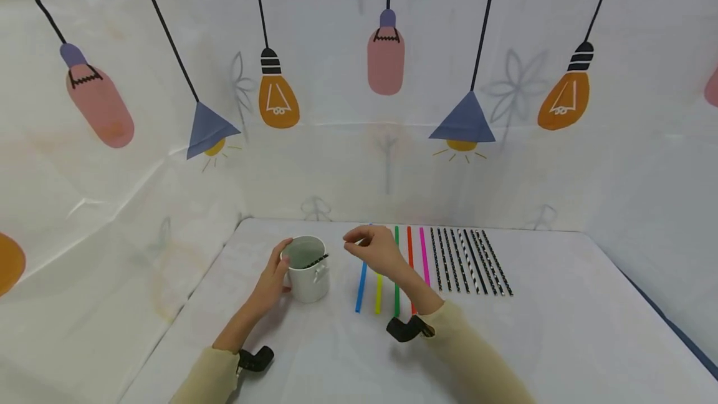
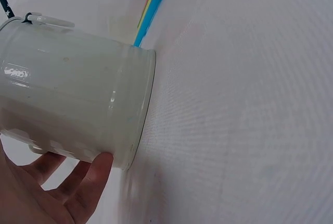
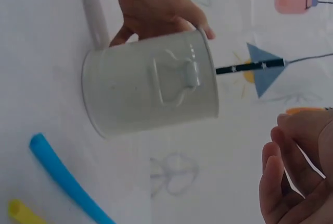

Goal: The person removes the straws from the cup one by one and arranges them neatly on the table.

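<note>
A white pail-like cup (image 1: 308,287) with small side lugs stands upright on the white table. My left hand (image 1: 272,284) grips its left side, thumb at the rim and fingers round the wall. One black patterned straw (image 3: 250,66) leans inside the cup, its end sticking out past the rim on the lug side. To the right of the cup and above the table, my right hand (image 1: 379,252) hangs with loosely bent fingers. Nothing shows between those fingers in the right wrist view. Beneath it lies a blue straw (image 1: 361,290), partly covered by the hand.
Right of the blue straw lie a yellow straw (image 1: 378,297), a green straw (image 1: 397,299), a red-orange straw (image 1: 410,247) and a pink straw (image 1: 424,260). Several black-and-white patterned straws (image 1: 470,262) lie side by side farther right. A wall sheet (image 1: 336,167) printed with lamps hangs behind the table.
</note>
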The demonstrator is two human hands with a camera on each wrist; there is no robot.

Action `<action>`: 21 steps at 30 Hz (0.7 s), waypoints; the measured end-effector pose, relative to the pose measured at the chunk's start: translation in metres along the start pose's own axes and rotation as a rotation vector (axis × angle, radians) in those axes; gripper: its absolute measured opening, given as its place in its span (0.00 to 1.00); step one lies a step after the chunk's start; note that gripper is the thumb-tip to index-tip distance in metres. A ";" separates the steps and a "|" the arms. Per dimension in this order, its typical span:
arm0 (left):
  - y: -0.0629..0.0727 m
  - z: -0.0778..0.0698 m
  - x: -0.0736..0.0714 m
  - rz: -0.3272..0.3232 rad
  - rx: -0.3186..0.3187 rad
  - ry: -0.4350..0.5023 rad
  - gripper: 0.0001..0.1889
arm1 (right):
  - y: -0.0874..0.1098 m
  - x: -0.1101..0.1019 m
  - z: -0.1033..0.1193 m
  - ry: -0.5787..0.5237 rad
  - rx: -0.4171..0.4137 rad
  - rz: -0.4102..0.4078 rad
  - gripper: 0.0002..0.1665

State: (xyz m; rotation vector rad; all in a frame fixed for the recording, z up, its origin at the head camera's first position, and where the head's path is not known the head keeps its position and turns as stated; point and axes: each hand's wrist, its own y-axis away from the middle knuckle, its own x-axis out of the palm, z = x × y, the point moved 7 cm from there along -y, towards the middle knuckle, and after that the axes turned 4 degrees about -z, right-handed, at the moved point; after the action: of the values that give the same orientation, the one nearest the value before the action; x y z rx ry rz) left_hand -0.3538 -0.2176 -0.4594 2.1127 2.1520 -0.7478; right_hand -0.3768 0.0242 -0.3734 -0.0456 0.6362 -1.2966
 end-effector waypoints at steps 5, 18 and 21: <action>-0.001 0.000 -0.003 -0.010 -0.007 -0.011 0.24 | 0.006 0.026 0.016 0.052 -0.041 0.080 0.07; -0.003 0.005 -0.001 -0.001 -0.027 -0.019 0.25 | 0.015 0.057 0.024 -0.004 -0.133 0.072 0.10; -0.003 0.004 -0.002 -0.001 -0.029 -0.019 0.25 | 0.015 0.059 0.026 -0.017 -0.145 0.057 0.09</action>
State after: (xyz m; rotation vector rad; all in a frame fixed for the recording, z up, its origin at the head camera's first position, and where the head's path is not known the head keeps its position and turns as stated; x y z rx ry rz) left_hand -0.3574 -0.2205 -0.4618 2.0830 2.1408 -0.7286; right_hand -0.3439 -0.0329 -0.3819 -0.1558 0.7114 -1.1928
